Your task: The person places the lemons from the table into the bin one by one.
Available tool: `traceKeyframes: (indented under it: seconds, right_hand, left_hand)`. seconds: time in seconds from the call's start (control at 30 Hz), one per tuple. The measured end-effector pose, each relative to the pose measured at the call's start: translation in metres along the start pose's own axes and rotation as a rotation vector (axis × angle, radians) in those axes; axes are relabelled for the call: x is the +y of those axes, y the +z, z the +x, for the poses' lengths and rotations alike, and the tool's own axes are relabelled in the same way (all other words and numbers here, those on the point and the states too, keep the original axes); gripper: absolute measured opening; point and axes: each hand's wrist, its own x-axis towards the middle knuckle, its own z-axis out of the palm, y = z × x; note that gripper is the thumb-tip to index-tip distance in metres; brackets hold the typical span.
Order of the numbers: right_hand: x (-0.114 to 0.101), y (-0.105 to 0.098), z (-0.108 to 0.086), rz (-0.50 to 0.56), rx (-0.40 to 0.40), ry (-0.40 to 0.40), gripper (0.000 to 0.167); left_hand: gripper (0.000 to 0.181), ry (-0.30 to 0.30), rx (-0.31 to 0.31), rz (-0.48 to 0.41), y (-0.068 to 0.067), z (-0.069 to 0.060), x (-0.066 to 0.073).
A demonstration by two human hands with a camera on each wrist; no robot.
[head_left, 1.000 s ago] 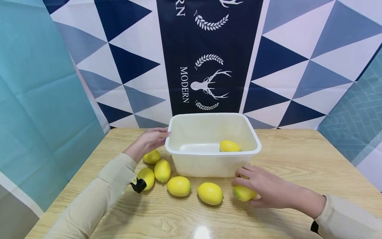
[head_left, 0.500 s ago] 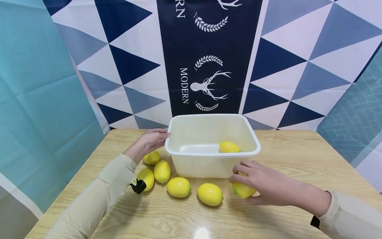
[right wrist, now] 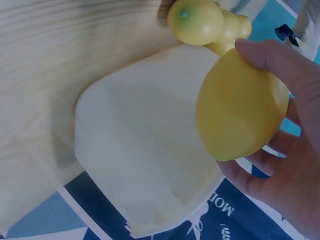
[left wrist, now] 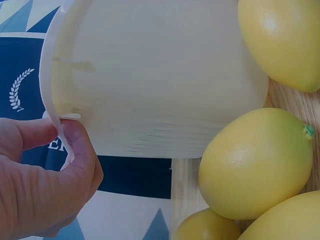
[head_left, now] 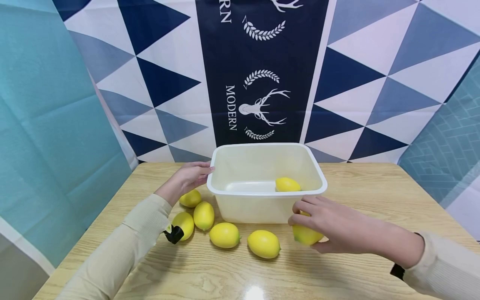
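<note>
A white plastic bin (head_left: 258, 209) stands at the middle of the table with one lemon (head_left: 287, 184) inside, toward its right. My left hand (head_left: 189, 175) pinches the bin's left rim; thumb and finger meet over that edge in the left wrist view. In front of the bin's right corner, my right hand (head_left: 335, 225) holds another lemon (head_left: 305, 235), lifted off the table. The right wrist view shows this lemon (right wrist: 240, 107) between thumb and curled fingers. More lemons lie outside: one (head_left: 263, 244) before the bin, one (head_left: 224, 235) left of it.
Beside the bin's left side, under my left forearm, lie a lemon (head_left: 204, 216), a partly hidden lemon (head_left: 184, 225) and a lemon (head_left: 190, 198) farther back. A patterned cloth (head_left: 172, 83) hangs behind the wooden table (head_left: 210, 275). Teal sheeting (head_left: 63, 125) borders the left.
My right hand has risen slightly with the lemon, lifting it from the table toward the bin's front. The left hand, the bin and the other lemons stay put.
</note>
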Motion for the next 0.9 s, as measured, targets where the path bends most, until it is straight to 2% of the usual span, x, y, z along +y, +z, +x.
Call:
traceKeyframes:
  seconds: [0.4,0.67,0.9]
  right_hand:
    - [-0.001,-0.02,0.01,-0.006,-0.047,0.023,0.059]
    - [0.003,-0.028,0.015,0.044,-0.026,0.015,0.058]
    - [0.007,-0.034,0.021,0.085,-0.028,0.039,0.054]
  left_hand:
    - [0.048,0.004,0.001,-0.007,-0.001,0.0,-0.001]
    - [0.048,0.001,0.006,-0.007,0.0,-0.001,-0.001]
    - [0.049,0.001,0.004,0.004,0.0,-0.001,-0.001]
